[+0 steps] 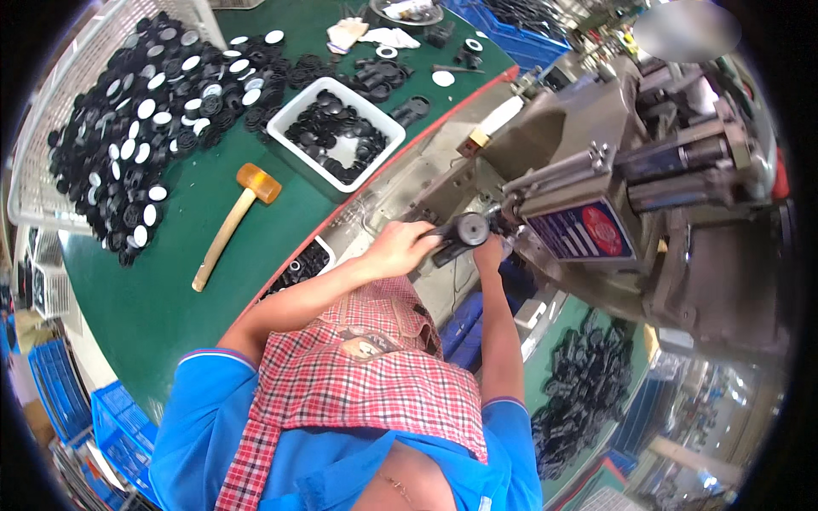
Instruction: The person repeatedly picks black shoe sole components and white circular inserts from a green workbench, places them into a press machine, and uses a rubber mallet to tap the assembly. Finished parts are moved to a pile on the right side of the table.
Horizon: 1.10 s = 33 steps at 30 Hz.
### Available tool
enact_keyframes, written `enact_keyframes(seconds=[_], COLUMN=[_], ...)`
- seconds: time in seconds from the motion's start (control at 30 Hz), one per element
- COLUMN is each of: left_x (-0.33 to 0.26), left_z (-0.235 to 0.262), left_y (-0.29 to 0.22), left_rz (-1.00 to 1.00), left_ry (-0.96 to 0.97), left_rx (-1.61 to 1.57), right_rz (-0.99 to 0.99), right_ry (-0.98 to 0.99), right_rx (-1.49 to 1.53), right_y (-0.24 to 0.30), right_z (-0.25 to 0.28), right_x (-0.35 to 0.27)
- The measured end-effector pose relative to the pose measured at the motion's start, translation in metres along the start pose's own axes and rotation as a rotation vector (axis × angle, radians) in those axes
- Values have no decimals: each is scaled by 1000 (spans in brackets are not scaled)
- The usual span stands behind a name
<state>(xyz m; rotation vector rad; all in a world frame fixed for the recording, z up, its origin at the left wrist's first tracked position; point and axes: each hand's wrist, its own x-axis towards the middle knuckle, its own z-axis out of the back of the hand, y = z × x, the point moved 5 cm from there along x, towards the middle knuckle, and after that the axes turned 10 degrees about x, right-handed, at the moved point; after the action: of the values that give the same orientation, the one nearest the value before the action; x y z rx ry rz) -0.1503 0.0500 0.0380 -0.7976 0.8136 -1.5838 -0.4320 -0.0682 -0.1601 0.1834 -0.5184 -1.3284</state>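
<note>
My left hand [400,249] is closed around a black plastic part [467,232] with a wide round end and a small centre hole. The part is held up in front of the metal machine [588,221], close to its front fittings. Just to the right of the part is my right hand [489,255], beside the machine. Its fingers are mostly hidden, so I cannot see whether it grips anything.
On the green table [290,230] lie a mallet [237,217], a white bin [336,136] of small black pieces and a large heap of black and white round parts [162,119]. Black parts [584,383] are piled at the lower right.
</note>
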Motion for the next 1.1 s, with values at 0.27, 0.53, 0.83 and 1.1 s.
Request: enact_keyframes(seconds=[0.27, 0.53, 0.83, 1.1], left_x=[-166, -80, 85, 85], left_z=[136, 169, 128, 134], left_y=[160, 70, 153, 143], left_rz=[602, 191, 529, 467], left_ry=[-237, -527, -151, -321], left_rx=[166, 715, 1199, 1140], right_rz=[-278, 88, 145, -7], right_ry=[429, 84, 85, 103], right_rx=[-348, -165, -139, 533], right_y=[-54, -98, -77, -16], right_z=[-29, -40, -23, 54], right_x=[31, 21, 29, 31])
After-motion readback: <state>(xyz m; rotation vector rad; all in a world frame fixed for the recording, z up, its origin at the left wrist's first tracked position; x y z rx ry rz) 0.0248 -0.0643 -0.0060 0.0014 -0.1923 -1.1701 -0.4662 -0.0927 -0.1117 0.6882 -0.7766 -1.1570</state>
